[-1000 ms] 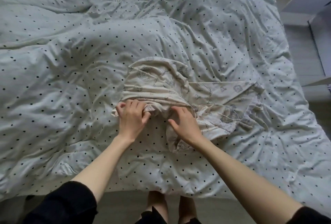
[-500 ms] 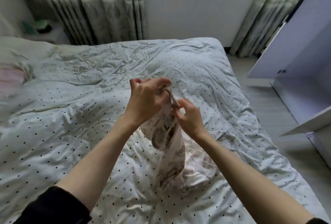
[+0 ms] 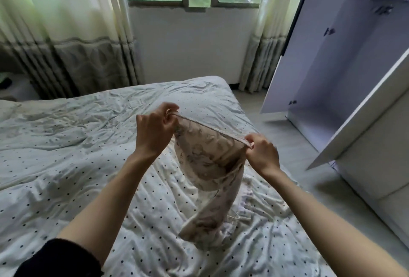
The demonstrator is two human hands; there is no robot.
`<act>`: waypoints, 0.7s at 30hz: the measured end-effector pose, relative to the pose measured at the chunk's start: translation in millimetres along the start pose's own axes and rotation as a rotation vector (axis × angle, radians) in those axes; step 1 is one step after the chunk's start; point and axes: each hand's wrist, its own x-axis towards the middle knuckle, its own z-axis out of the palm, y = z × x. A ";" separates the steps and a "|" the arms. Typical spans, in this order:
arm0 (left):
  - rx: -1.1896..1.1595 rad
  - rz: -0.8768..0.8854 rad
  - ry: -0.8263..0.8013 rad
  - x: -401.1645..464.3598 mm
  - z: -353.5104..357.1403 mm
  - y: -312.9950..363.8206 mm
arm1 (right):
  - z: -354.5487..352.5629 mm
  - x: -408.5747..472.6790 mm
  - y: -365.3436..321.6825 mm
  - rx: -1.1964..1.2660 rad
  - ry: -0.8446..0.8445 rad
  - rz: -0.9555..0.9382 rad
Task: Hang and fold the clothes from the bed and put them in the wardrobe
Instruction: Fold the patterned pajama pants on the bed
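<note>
Left hand and right hand each pinching one patterned garment taut, above one dotted bed, one open wardrobe

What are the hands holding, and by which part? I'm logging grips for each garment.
Both hold the patterned garment by its top hem: the left hand pinches one end, the right hand the other, stretching it above the bed.

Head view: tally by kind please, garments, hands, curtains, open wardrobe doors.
Garments: 1, beige floral-print fabric garment, held up over the polka-dot bed
Hands: 2, left hand, right hand, each pinching its top edge
Curtains: 2, left, right
Open white wardrobe doors: 2, far, near
Total: 7
</note>
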 end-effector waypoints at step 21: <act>-0.507 0.228 -0.774 75.6 117.3 202.6 | -274.0 16.0 130.9 0.530 0.599 0.698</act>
